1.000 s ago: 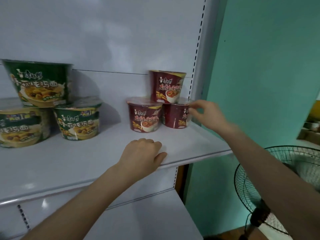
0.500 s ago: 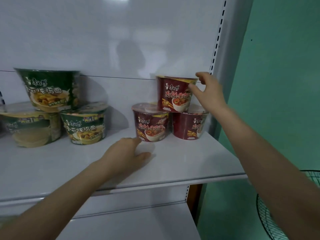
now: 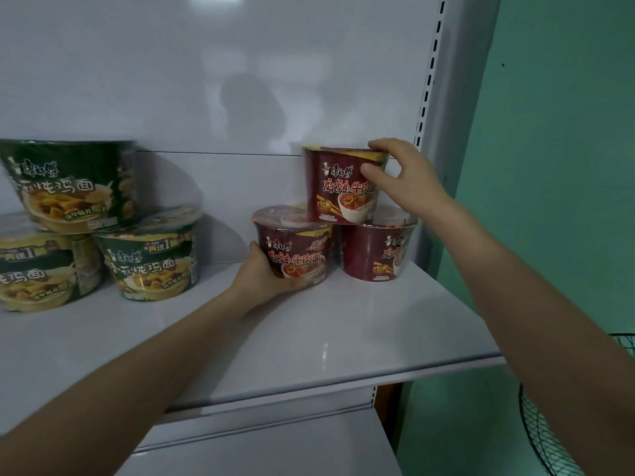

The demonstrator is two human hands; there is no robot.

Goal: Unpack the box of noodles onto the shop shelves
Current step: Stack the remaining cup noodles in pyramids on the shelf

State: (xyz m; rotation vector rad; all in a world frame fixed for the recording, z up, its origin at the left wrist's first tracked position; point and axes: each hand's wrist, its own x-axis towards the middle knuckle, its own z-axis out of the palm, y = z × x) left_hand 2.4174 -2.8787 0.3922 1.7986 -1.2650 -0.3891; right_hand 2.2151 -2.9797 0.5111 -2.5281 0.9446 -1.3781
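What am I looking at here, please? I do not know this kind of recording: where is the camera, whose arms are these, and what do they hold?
There is no machine. A person wears one camera on the head, so the picture looks forward and down at their own bare arms. On the white shelf, three green noodle bowls are stacked at the left. The left hand grips the lower left red bowl. The right hand grips the top red bowl, which rests on that one and on the lower right red bowl.
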